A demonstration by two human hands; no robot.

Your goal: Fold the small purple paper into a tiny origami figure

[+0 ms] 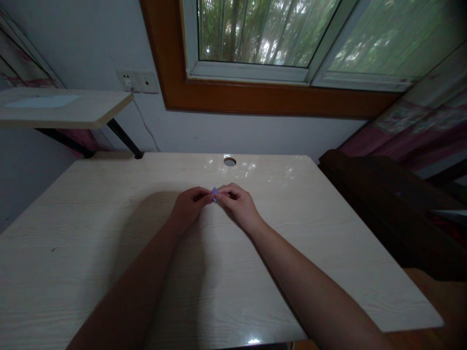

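Observation:
Between my two hands is a small purple folded piece, perhaps paper [214, 193], with pointed edges; its exact kind is too small to make out. My left hand [190, 204] pinches it from the left with thumb and fingertips. From the other side, my right hand [239, 201] grips it the same way, fingers closed. Both hands are just over the pale wood-grain desk [292, 272], toward its back half. The fingertips cover much of the purple piece.
A round cable hole [229, 162] lies behind my hands. At the left rises a shelf [102, 112] on black legs, near a wall socket [137, 81] with a white cord. A window [255, 73] is ahead; dark furniture [386, 209] stands right of the desk.

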